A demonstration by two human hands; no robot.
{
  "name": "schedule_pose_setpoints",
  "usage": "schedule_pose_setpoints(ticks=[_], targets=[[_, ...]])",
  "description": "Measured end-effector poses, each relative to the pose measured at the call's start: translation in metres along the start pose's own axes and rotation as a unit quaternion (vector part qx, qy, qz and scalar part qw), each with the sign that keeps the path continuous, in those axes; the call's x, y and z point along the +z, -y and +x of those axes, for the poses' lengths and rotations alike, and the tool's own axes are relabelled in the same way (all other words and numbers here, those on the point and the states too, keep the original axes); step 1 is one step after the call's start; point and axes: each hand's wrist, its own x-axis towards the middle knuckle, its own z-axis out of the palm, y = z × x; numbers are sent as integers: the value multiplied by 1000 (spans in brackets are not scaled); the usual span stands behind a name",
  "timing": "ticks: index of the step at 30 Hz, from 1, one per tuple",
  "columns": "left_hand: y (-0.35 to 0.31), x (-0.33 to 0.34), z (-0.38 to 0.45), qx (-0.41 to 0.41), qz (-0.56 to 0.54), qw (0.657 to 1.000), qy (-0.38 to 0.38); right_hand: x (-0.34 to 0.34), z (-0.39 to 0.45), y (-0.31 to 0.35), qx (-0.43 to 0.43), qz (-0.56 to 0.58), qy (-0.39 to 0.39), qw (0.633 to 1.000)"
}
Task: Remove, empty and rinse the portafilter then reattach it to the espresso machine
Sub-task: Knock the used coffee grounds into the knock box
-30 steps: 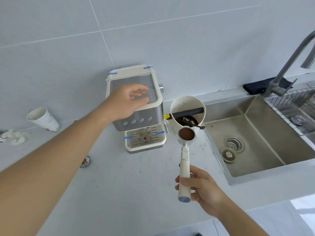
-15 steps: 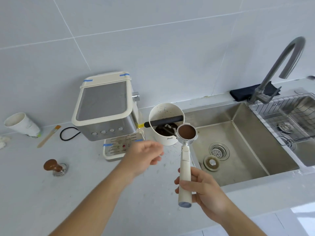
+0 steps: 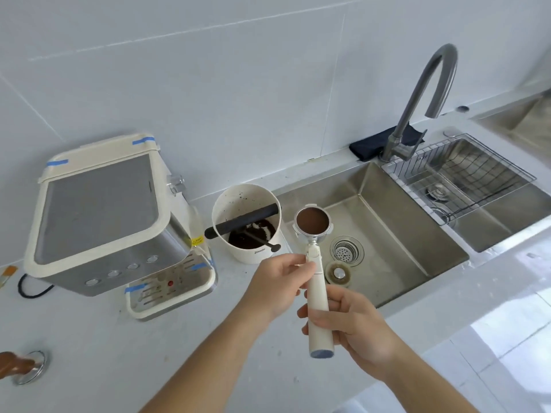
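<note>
Coffee still fills the round silver basket of the cream-handled portafilter [image 3: 316, 263], so you have to knock it out next. Turn it face down over the black bar of the cream round knock bin [image 3: 246, 223] just beside it, and hit firmly. Your right hand [image 3: 354, 326] wraps its fingers around the low handle. Your left hand [image 3: 277, 283] pinches the handle's top, near the basket

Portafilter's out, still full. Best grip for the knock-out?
Take the portafilter by its long cream handle, from the near end, as the right hand does. The basket faces up and holds grounds; the left hand pinches near the neck, probably steadying it.
</note>
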Motion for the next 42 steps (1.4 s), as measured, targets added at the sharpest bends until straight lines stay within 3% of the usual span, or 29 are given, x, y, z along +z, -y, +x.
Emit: schedule_pose_setpoints(ticks=[8, 17, 24, 28, 42], targets=[[-5, 31, 27, -29, -50, 998, 3, -38, 7, 15, 29, -20, 11, 999], [-25, 100, 59, -38, -94, 993, -63, -124, 22, 61, 52, -82, 108, 989], [-45, 144, 91, -39, -69, 988, -134, -178, 37, 86, 75, -133, 88, 984], [-55, 161, 113, -28, -75, 985, -156, -205, 41, 97, 74, -89, 95, 989], [-79, 217, 179, -30, -142, 984, -100, -274, 61, 131, 6, -77, 62, 995]])
